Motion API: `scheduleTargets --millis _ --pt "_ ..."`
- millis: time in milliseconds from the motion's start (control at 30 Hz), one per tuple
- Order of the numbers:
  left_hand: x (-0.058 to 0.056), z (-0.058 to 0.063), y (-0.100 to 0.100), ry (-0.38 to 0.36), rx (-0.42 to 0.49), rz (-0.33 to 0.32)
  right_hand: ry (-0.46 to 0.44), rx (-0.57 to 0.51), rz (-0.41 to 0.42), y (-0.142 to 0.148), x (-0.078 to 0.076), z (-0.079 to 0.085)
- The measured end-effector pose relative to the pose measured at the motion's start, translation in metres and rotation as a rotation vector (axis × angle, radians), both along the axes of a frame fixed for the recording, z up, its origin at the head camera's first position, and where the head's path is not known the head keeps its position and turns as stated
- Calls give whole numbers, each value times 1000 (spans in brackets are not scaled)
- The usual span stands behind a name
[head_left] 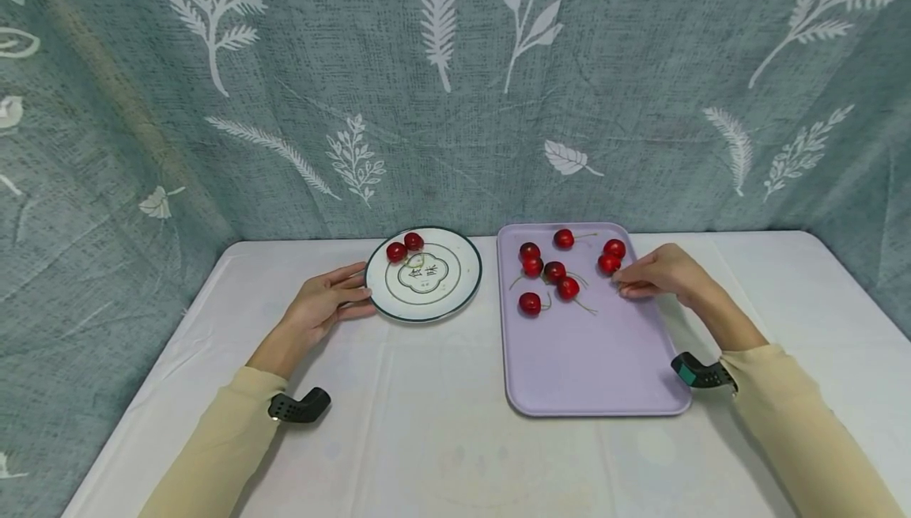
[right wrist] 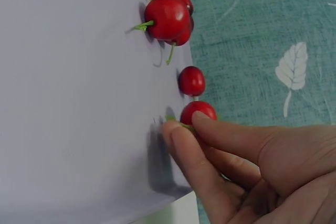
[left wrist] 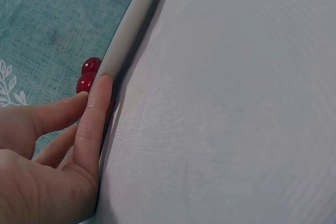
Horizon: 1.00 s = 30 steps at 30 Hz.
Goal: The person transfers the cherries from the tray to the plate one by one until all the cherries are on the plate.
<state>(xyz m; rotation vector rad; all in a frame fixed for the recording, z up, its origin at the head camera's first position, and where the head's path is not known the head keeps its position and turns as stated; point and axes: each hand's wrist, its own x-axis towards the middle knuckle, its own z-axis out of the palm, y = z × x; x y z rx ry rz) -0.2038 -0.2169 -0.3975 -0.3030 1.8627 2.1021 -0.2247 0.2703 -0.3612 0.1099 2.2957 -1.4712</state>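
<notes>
Presently | my left hand grips the plate by its rim, two cherries on it | my right hand pinches a green stem, apparently of the cherry just beside it, in the tray near its right edge

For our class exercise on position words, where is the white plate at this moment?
In the head view, the white plate is left of the purple tray, near the back edge of the table, with two cherries on it.
</notes>
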Motion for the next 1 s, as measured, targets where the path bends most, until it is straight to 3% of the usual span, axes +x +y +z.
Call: scheduleTargets --millis 567,1000 --pt "-1 0 0 0 -4 7 123 -143 -66 -13 -11 7" --pt "0 -1 1 -7 6 12 133 -264 -92 -56 -25 11"
